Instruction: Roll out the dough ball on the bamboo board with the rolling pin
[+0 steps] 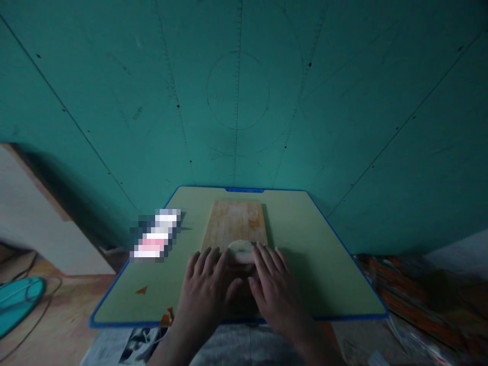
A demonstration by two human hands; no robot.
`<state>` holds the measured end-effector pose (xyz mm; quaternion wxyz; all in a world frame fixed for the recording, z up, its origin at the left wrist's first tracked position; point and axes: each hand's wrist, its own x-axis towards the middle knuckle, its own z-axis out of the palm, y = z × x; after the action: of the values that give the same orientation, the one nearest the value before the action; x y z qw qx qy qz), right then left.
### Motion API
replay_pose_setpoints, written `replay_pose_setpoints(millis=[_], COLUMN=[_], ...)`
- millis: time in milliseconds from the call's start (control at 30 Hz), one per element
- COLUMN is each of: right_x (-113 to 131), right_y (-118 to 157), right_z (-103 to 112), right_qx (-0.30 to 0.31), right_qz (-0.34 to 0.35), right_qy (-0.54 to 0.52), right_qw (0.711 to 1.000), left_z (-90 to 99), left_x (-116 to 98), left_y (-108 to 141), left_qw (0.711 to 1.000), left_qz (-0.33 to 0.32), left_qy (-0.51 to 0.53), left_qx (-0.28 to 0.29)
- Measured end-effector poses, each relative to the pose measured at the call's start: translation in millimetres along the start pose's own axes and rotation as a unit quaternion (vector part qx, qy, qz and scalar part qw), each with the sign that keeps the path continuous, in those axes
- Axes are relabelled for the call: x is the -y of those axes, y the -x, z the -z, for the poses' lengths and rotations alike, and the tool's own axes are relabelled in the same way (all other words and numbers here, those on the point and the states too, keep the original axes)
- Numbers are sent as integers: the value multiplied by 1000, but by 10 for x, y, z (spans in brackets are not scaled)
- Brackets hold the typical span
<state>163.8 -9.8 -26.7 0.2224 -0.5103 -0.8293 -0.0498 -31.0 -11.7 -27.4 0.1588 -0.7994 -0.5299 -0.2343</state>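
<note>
A wooden board [233, 221] lies on a pale green table [305, 229] with a blue rim. On the near half of the board is a pale, rounded piece that looks like dough [241, 250]. My left hand [206, 284] rests at its left side, fingers stretched forward and slightly apart. Against its right side lies my right hand [272, 284], its fingers also stretched forward. Both thumbs point inward below the pale piece. The near part of the board is dark and partly hidden between my hands.
A blurred-out flat object [156, 236] lies on the table's left side. Small orange scraps [142, 290] are near the front left edge. A green wall [236, 101] rises behind. A white panel [49, 218] leans at left, and clutter [412, 300] covers the floor at right.
</note>
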Motion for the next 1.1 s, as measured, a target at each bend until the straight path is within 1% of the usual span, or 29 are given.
replay_pose_setpoints(millis=[67, 133, 200, 233, 300, 367, 500, 567, 633, 667, 733, 833, 900, 1000, 1100], right_x=[-52, -136, -221, -256, -301, -310, -239, -188, -157, -153, -170, -240, -293, -360, -403], right_y=[-136, -405, -694, -811, -942, -923, -595, -420, -299, -259, -209, -170, -160, -190, -267], right_z=[-20, -56, -96, -114, -139, -150, -136, -121, -109, -104, -88, -45, -14, 4, -11], right_qx=[4, 20, 45, 54, 72, 75, 37, 16, -1, -6, -2, 34, 56, 73, 90], right_qz=[-8, -28, -46, -58, -77, -79, -60, -62, -68, -69, -57, -3, 25, 33, 43], right_qy=[1, 4, 17, 22, 31, 33, 19, 2, -17, -25, -36, -54, -65, -75, -86], right_qw=[1000, 999, 998, 997, 994, 993, 997, 998, 998, 997, 998, 998, 996, 994, 991], left_z=[-3, -39, -97, -129, -186, -219, -175, -123, -86, -78, -73, -64, -44, -13, -8], left_x=[59, 136, 207, 234, 267, 270, 224, 208, 219, 236, 284, 348, 360, 344, 333], left_y=[-145, -415, -689, -791, -882, -815, -446, -297, -215, -193, -166, -146, -150, -193, -239], left_qw=[999, 996, 990, 988, 986, 989, 996, 996, 994, 994, 992, 986, 984, 981, 980], left_qz=[7, 30, 34, 59, 70, 61, 45, 46, 50, 43, 8, -43, -39, -16, -3], left_qy=[2, 2, 7, 3, 2, 3, 29, 47, 59, 68, 90, 118, 123, 129, 126], left_qx=[34, 86, 133, 142, 149, 134, 68, 66, 74, 78, 89, 109, 123, 146, 155])
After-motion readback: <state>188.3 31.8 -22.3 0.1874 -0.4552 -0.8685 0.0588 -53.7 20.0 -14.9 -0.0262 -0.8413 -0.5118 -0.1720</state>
